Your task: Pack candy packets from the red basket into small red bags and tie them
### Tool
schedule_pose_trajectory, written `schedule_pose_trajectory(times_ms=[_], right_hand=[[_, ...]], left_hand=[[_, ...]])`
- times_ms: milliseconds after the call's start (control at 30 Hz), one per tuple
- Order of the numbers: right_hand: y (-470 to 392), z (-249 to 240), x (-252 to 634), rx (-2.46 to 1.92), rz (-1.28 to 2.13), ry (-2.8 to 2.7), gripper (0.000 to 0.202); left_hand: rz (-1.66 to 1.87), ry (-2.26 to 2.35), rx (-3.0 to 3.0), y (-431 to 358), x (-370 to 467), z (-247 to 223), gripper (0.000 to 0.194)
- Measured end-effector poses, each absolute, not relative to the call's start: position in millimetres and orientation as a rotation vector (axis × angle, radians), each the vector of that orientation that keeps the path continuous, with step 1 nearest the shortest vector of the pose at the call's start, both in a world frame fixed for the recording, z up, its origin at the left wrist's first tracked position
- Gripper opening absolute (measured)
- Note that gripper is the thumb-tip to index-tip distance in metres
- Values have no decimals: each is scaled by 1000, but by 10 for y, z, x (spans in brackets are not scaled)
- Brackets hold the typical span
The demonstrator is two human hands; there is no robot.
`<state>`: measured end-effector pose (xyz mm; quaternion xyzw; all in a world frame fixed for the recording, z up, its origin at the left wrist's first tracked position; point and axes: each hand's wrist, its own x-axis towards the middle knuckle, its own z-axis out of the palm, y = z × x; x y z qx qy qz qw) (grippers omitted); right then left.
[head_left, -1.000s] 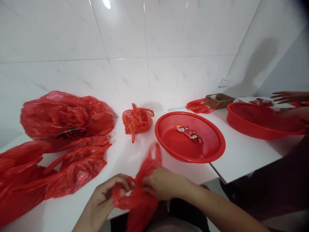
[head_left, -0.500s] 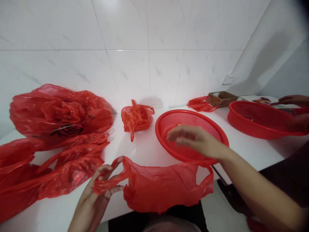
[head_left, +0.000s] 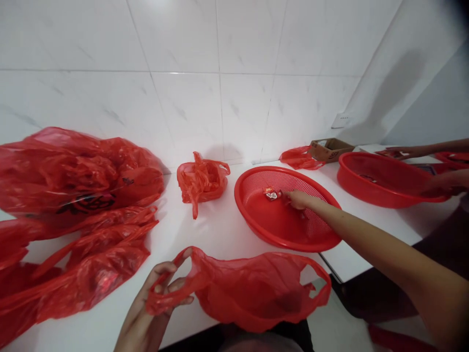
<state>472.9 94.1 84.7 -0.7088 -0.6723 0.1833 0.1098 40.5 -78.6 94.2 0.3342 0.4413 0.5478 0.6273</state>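
Note:
My left hand [head_left: 164, 283] has its fingers through one handle of a red plastic bag [head_left: 252, 288], which spreads open along the table's front edge. My right hand [head_left: 296, 199] reaches into a red perforated basket [head_left: 244, 215], fingers pinched beside small wrapped packets [head_left: 271, 194]; what it holds, if anything, is too small to make out. The packets lie near the basket's back left, one red and one with white and dark print.
Large red bags [head_left: 110, 171] fill the left. A tied red bag [head_left: 203, 181] stands near the wall. At the right are a cardboard box [head_left: 331, 149], another red basin [head_left: 381, 190] and another person's hands [head_left: 406, 151].
My right hand has lowered into the basket, and its fingers have closed by the packets. The bag on my left hand hangs wider open. The view has shifted slightly right.

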Motion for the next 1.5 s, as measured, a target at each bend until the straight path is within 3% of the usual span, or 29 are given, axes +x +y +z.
schedule_pose_trajectory(times_ms=[100,267,367,467,600,767,900,1067,1233,1367,1433,1500], right_hand=[[1020,1050,4794,-2133,612,-1914,24],[861,1635,4437,-1914,786,-1854,34],[380,1920,3861,-1448,1205,-1893,30],[-153,1889,3283,-1070,1597,-2111,35],[-468,1341,2883,-1110,1182,-2429,49],[-313,893,2889,-1266,906,-2378,36],[-212,1094,2938,-1318,979,-2419,31],[-234,1365,2923,-1296,1254,-2369,42],[100,1590,3291,-1290,915,-2155,37],[622,1573,3981,-1902,408,-2166,48],[792,1429,4301,-2278,393,-2143,63],[856,1235,4520,-2481,508,-2109,63]], left_hand=[[1261,1010,786,-768,452,971,34],[1254,977,847,-726,465,976,38],[1233,937,858,-719,503,987,42],[1221,919,834,-731,557,1027,43],[1192,930,801,-773,548,1055,45],[1208,1009,830,-836,449,987,56],[1265,995,813,-858,439,966,51],[1254,874,845,-831,444,964,46],[1229,826,861,-810,406,935,48],[1239,840,843,-820,373,882,46],[1246,845,834,-826,364,862,46],[1252,854,833,-828,363,858,46]])
